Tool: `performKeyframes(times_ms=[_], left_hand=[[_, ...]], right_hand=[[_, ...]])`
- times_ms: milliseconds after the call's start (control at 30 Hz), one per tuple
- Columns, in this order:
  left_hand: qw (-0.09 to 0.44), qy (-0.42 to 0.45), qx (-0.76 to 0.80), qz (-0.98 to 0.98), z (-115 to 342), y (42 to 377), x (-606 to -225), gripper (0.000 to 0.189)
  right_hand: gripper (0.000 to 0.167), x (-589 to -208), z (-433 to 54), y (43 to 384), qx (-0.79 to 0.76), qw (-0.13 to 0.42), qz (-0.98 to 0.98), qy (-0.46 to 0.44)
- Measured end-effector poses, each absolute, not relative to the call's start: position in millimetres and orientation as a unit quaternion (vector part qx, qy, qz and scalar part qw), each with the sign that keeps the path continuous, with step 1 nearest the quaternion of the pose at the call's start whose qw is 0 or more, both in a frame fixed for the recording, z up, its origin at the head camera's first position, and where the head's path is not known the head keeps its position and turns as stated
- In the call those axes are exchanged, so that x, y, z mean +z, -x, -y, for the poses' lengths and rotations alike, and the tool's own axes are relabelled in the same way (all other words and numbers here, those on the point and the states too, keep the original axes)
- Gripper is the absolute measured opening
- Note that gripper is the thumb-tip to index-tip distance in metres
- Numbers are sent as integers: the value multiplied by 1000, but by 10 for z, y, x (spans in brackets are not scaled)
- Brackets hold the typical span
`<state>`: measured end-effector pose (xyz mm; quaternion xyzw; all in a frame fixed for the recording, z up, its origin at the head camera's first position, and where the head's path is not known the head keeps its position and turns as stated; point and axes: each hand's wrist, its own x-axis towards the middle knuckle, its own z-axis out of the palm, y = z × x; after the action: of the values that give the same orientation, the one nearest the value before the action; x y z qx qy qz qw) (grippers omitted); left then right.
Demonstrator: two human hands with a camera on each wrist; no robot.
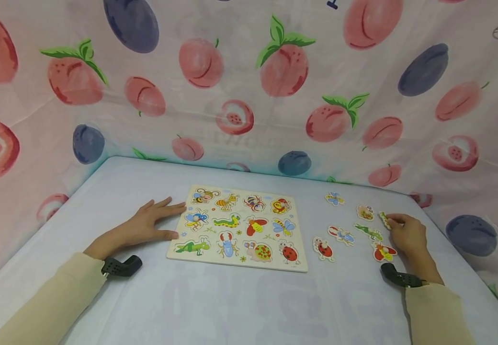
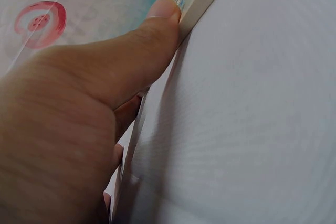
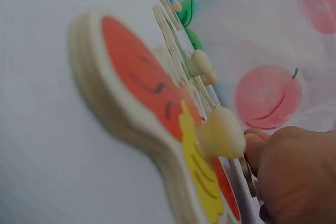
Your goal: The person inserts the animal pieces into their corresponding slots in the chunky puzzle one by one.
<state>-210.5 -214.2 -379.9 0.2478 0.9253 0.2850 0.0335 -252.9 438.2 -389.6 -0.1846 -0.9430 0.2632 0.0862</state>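
A wooden insect puzzle board point(image 1: 237, 265) lies on the table in the head view. My left hand point(image 1: 152, 223) is at its left side, fingers spread and straight, with fingertips at the edge. The left wrist view has the thumb point(image 2: 142, 45) against the board's side point(image 2: 202, 6). At the right of the table, my right hand point(image 1: 409, 237) pinches a green caterpillar puzzle piece point(image 1: 384, 220) between thumb and fingers. Close by it lie a snail piece point(image 1: 365, 212), a grasshopper piece point(image 1: 368, 232) and a red-winged bug piece point(image 1: 383, 252); this last one, with its knob, fills the right wrist view.
Between board and right hand lie a stag beetle piece point(image 1: 341, 235), a ladybug piece point(image 1: 324, 249) and, farther back, a blue-winged insect piece point(image 1: 334, 199). A fruit-print cloth point(image 1: 249, 57) hangs behind the white-covered table point(image 1: 240, 306) and along its sides.
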Motion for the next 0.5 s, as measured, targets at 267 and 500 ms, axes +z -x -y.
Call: performKeyframes(times_ms=[267,500], left_hand=[[28,-255,286,-923,2134,2110,-3798,78],[30,-250,284,-925,2127,2110,-3791,78]], right_hand=[[39,-3784,-4338,2507,267,97,946,156],[36,-3595,-4226,2482,240,134,956,99]])
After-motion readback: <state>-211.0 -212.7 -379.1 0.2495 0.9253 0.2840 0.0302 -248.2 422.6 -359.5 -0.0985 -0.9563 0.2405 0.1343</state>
